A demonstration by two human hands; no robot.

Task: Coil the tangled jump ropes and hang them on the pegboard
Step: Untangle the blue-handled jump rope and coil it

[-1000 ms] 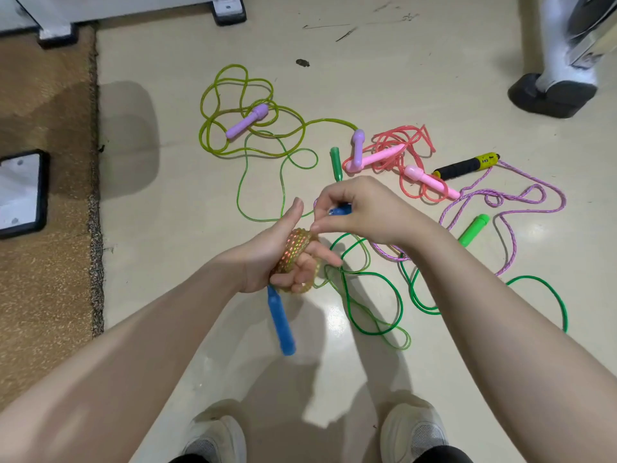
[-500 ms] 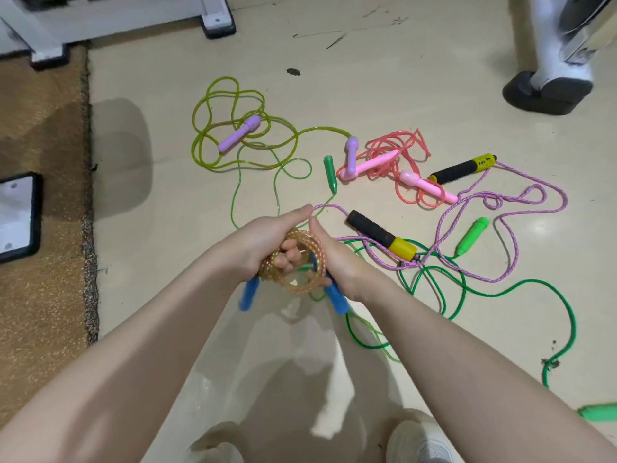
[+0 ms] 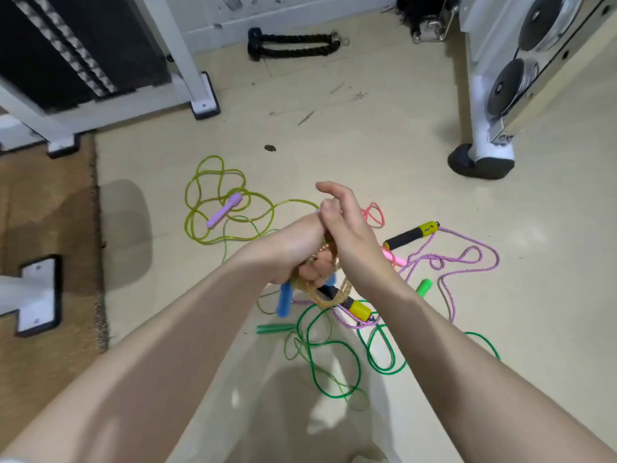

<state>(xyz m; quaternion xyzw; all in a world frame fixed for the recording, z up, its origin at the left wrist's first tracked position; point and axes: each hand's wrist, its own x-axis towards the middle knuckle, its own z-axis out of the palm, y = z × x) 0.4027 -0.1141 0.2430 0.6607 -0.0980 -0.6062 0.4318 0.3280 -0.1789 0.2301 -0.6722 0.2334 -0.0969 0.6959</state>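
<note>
My left hand [image 3: 290,248] grips a coiled amber jump rope [image 3: 319,295], and one of its blue handles [image 3: 284,299] hangs below my fist. My right hand [image 3: 347,228] lies against the coil from the right with its back to me. Its fingers curl over the top, and what they hold is hidden. Tangled on the floor beneath are a yellow-green rope [image 3: 200,198] with a purple handle [image 3: 223,210], a pink rope [image 3: 375,213], a purple braided rope [image 3: 467,259] with black-and-yellow handles [image 3: 410,233], and a green rope [image 3: 334,365] with green handles [image 3: 275,328].
A white machine frame with a black foot [image 3: 203,106] stands at the back left beside a brown mat [image 3: 43,235]. A weight rack post [image 3: 480,158] stands at the right. A black rope attachment [image 3: 293,45] lies by the far wall.
My view has tilted up and both hands have risen with the coil. My right hand has shifted from under the coil to over it, against my left hand.
</note>
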